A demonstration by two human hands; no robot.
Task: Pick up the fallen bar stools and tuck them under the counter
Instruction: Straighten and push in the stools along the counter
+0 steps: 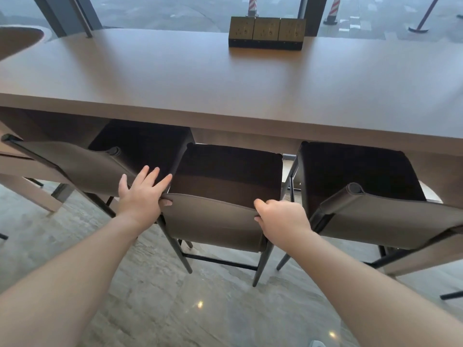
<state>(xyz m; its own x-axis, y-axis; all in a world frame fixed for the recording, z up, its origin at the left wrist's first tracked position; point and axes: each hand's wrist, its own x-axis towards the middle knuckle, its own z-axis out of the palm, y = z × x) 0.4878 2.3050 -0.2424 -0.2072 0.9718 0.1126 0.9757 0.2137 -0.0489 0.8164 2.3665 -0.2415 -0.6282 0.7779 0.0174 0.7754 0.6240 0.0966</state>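
Three bar stools stand upright at the brown counter (225, 78), each with a dark seat and a taupe backrest. The middle bar stool (213, 219) is right in front of me, its seat partly under the counter's edge. My left hand (142, 196) rests on the left top corner of its backrest, fingers spread over the top and thumb beneath. My right hand (280, 214) is closed over the right top corner of the same backrest. The left bar stool (95, 166) and the right bar stool (390, 216) stand close on either side.
A block of brass power sockets (266, 32) sits at the counter's far side by the window. A second tabletop (17, 41) curves in at the far left. The stone floor (175, 309) lies open behind the stools.
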